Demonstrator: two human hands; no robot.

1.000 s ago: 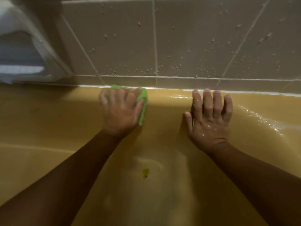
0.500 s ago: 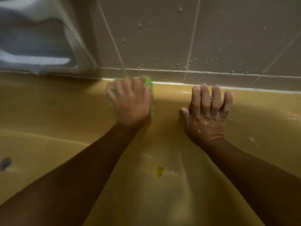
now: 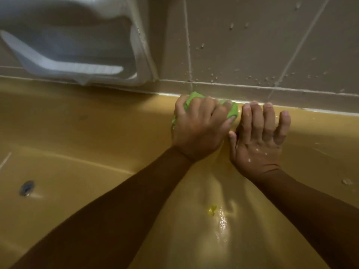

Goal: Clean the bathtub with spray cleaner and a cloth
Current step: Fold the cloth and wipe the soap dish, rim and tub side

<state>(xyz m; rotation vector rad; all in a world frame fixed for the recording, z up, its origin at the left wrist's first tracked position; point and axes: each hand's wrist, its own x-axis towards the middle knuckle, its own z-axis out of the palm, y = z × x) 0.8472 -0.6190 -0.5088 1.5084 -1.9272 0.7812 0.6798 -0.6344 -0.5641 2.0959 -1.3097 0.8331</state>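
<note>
Head view, the only one: left hand (image 3: pixel 200 127) has its fingers curled over a bunched green cloth (image 3: pixel 193 98) & presses it onto the far ledge of the yellow bathtub (image 3: pixel 97 123), right where the ledge meets the white sealant line (image 3: pixel 320 110) under the tiled wall (image 3: pixel 252 45). Green shows above the knuckles & by the thumb; the rest is hidden under the palm. Right hand (image 3: pixel 258 136) is wet, flat on the tub's inner side w/ fingers straight, tips up at the ledge, holding nothing, prob. a brace. The hands sit just beside each other, thumbs v. close; touching or not, can't tell. Spray cleaner isn't in view. Key relation: the ledge runs left-right across the view along the wall, on the far side from the person, so a wipe stroke has to go sideways along that line, not toward the body. Only the left hand has the cloth, & the right hand lies directly to its right, so a stroke that way looks blocked unless that hand lifts. Leftward the ledge runs on beneath a white plastic thing (image 3: pixel 68 35) I can't identify, toward the end w/ the drain (image 3: pixel 26 188). Tub floor is wet & shiny, w/ a small yellow speck (image 3: pixel 212 210) btw the forearms. Prob. mid-wipe of the rim.
</note>
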